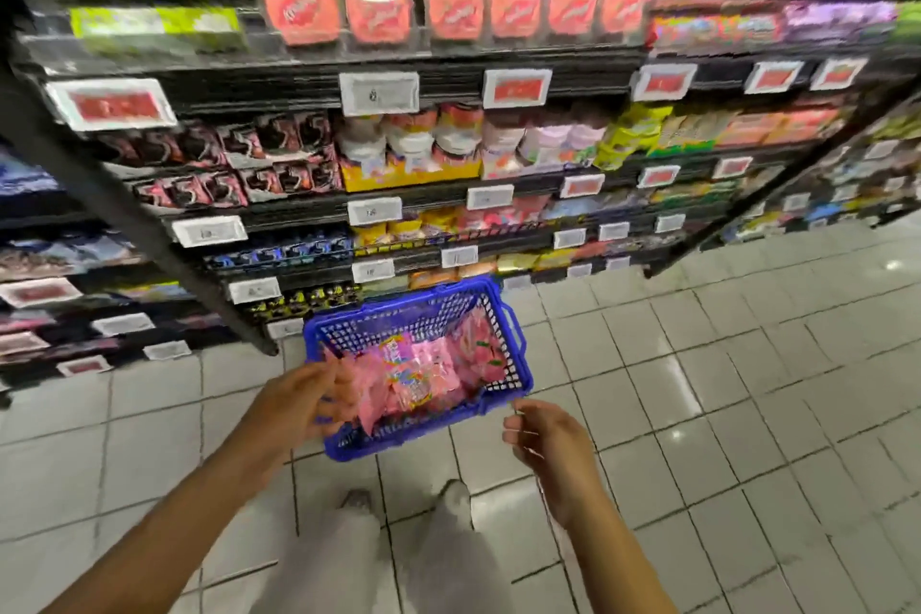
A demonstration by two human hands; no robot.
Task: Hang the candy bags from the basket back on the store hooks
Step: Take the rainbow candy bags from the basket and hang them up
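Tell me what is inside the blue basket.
The blue basket holds a heap of pink candy bags. The left hand covers some; whatever lies beneath the heap is hidden.

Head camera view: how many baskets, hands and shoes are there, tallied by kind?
Blue plastic mesh basket: 1
Bare hands: 2 (left hand, right hand)
Pale shoes: 2 (left shoe, right shoe)
Total: 5
The pink candy bags in the basket are too blurred to count.
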